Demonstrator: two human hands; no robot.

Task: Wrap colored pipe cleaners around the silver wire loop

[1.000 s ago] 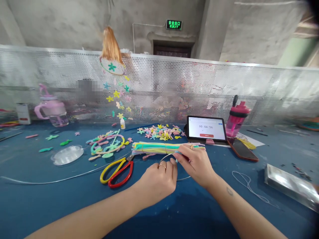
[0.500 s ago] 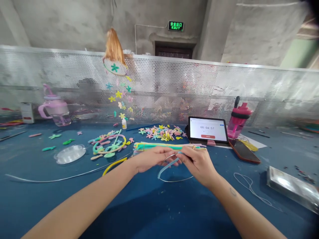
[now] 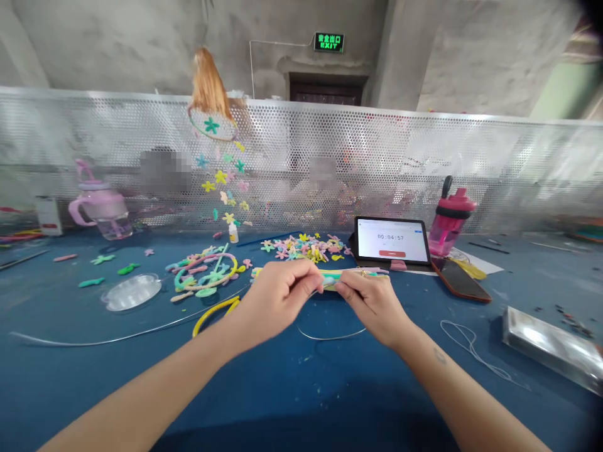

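My left hand [image 3: 285, 295] is closed, with thumb and finger pinched on one end of a short pale blue chenille stem [image 3: 328, 280]. Facing it, my right hand [image 3: 374, 304], wearing a ring, pinches the other end. A thin wire loop [image 3: 332, 339] hangs below and between both hands, its upper part hidden by the fingers. Just behind the hands lies a bundle of coloured chenille stems [image 3: 381, 274]. Beside my left forearm a bent yellow stem [image 3: 207, 317] rests on the blue table.
Small coloured flowers [image 3: 311, 248] form a pile behind the bundle. Wrapped rings [image 3: 235, 269] and a clear plastic dish [image 3: 132, 292] lie left. A tablet [image 3: 393, 240], pink bottle [image 3: 450, 223], phone [image 3: 464, 280] and clear box [image 3: 551, 348] stand or lie right. A flower-hung dreamcatcher [image 3: 211, 125] hangs behind.
My left hand has turned and risen slightly, now pinching close to my right hand. The pale blue stem, which dangled inside the loop, is now mostly hidden between the fingers.
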